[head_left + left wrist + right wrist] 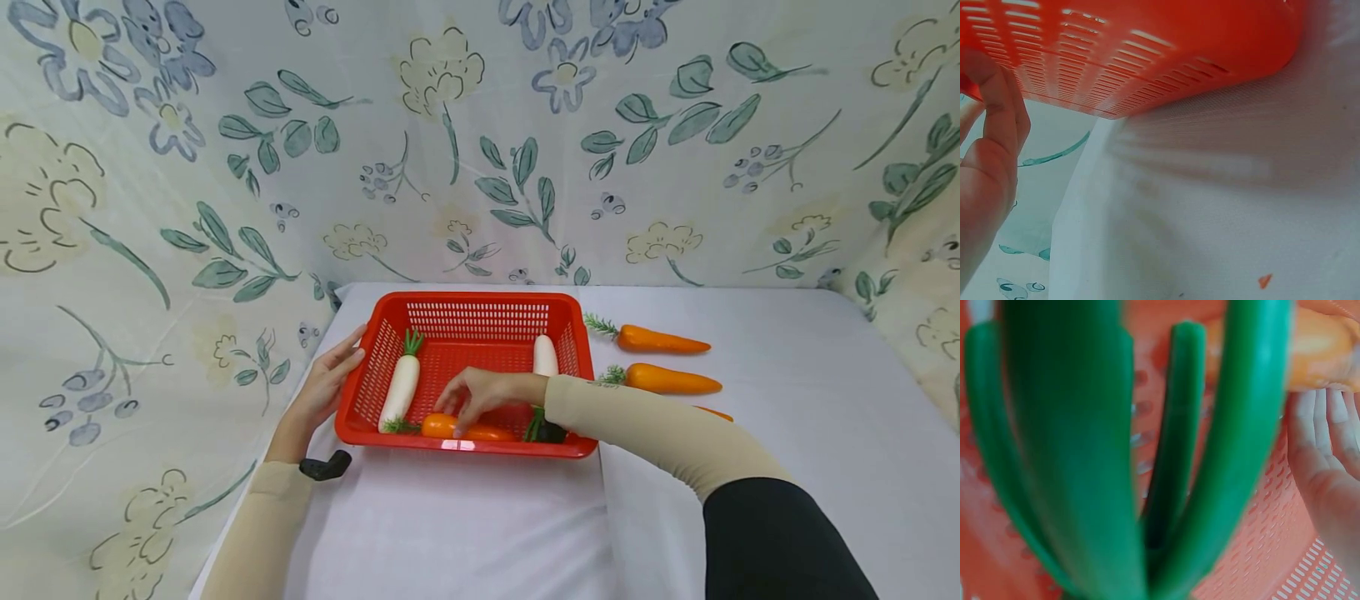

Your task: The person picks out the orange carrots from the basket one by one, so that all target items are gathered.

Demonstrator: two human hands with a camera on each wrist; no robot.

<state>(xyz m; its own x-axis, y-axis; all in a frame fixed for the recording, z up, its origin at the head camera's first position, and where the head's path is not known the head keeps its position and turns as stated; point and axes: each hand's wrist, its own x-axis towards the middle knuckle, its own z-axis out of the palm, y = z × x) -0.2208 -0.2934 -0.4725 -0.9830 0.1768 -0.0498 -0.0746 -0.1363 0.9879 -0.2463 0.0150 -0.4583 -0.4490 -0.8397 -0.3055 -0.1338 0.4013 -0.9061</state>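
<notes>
A red plastic basket [465, 304] stands on the white-covered table. My left hand [327, 385] holds its left rim, and the left wrist view shows the fingers [1000, 112] bent up at the slotted wall. Inside, my right hand [480, 396] grips an orange carrot [442, 425] lying along the near wall, thumb on the near side. In the right wrist view the fingers [1319, 425] touch the carrot [1319, 353]. A white radish [401, 387] with green stalks lies at the basket's left. Another white radish [545, 357] is at the right, partly hidden under my right forearm.
To the right of the basket lie two carrots [663, 339] [673, 379] with feathery green tops. The tip of a third carrot [716, 412] shows beside my right sleeve. A flower-patterned cloth [465, 150] hangs behind and at the sides of the table.
</notes>
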